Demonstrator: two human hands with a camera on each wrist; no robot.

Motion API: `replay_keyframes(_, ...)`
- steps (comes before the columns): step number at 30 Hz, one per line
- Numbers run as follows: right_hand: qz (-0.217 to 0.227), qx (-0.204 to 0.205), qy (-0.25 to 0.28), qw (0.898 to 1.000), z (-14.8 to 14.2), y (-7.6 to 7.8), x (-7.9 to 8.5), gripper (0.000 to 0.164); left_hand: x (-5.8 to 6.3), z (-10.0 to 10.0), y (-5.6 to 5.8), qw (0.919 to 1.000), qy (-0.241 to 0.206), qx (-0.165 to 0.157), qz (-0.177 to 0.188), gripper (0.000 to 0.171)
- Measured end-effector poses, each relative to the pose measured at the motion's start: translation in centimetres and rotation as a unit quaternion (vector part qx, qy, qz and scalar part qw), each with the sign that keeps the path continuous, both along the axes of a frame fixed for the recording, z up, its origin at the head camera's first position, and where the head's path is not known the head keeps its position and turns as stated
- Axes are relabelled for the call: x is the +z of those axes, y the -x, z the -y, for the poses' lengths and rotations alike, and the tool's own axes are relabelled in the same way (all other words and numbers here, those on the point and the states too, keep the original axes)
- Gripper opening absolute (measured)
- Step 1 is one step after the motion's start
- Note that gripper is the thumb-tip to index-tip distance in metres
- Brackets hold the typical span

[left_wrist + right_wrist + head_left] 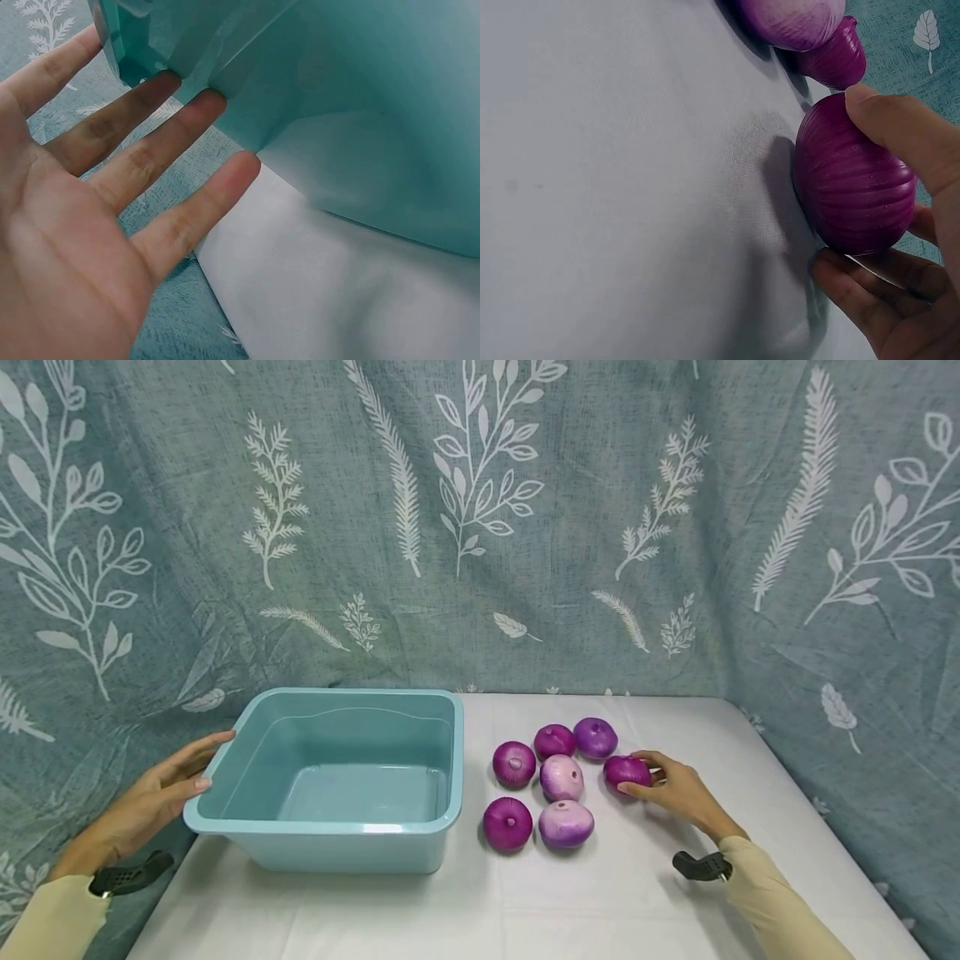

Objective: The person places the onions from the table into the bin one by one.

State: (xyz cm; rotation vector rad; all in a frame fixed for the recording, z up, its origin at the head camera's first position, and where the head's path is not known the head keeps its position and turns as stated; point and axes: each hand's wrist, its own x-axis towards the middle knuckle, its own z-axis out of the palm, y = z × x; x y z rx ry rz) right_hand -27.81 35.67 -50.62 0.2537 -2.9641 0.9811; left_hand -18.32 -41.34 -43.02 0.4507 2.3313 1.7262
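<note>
My right hand (678, 789) holds a red onion (626, 772) at the right end of a group of onions. In the right wrist view the thumb lies on one side of that onion (855, 176) and fingers curl against the other. At the left, my left hand (150, 802) touches the rim of a light blue plastic basin (322, 828). The left wrist view shows its fingers (180, 225) nearly straight and spread against the basin's outer wall (360, 150). Inside the basin, only its bare floor and walls show.
Several more onions, such as a dark purple one (507, 824) and a paler one (566, 824), lie between the basin and my right hand. A white cloth (390, 918) covers the table. Green leaf-patterned fabric (525, 635) hangs behind and at both sides.
</note>
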Motion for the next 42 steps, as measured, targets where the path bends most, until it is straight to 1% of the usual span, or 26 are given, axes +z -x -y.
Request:
replay_keyframes(4, -0.006, 0.001, 0.004, 1.0, -0.1, -0.3, 0.4, 0.079, -0.1, 0.0, 0.0, 1.0, 0.002, 0.006, 0.002, 0.064)
replay_keyframes(11, -0.016, 0.003, 0.019, 1.0, 0.6, -1.0, 1.6, 0.079, -0.3, -0.1, 0.0, 1.0, -0.003, 0.006, 0.0, 0.064)
replay_keyframes(15, -0.029, 0.006, 0.017, 0.999, 1.2, -1.0, 2.3, 0.079, -0.3, -0.1, -0.1, 0.9999, -0.01, 0.005, -0.004, 0.064)
replay_keyframes(19, -0.033, 0.01, 0.016, 0.999, 1.7, -1.1, 2.8, 0.078, -0.4, -0.1, 0.0, 0.9999, -0.016, 0.006, -0.001, 0.064)
replay_keyframes(22, -0.038, 0.013, 0.02, 0.999, 2.2, -1.1, 3.3, 0.076, -0.5, -0.1, -0.1, 0.9999, -0.016, 0.001, -0.002, 0.064)
replay_keyframes(26, -0.049, 0.022, 0.03, 0.998, 3.1, -1.3, 4.3, 0.074, -0.6, -0.1, -0.1, 0.9997, -0.023, -0.009, -0.01, 0.063)
replay_keyframes(30, -0.054, 0.034, 0.043, 0.997, 4.2, -1.6, 5.3, 0.073, -0.6, -0.1, -0.1, 0.9994, -0.033, -0.008, -0.013, 0.063)
replay_keyframes(35, -0.055, 0.044, 0.052, 0.996, 5.2, -1.7, 6.0, 0.074, -0.7, -0.2, -0.1, 0.9992, -0.038, -0.004, -0.011, 0.063)
replay_keyframes(38, -0.057, 0.053, 0.056, 0.995, 5.8, -1.8, 6.4, 0.074, -0.7, -0.1, -0.1, 0.9992, -0.038, -0.008, -0.01, 0.063)
replay_keyframes(42, -0.069, 0.069, 0.061, 0.993, 6.7, -1.9, 6.9, 0.072, -0.6, -0.1, 0.0, 0.9993, -0.035, -0.008, -0.011, 0.063)
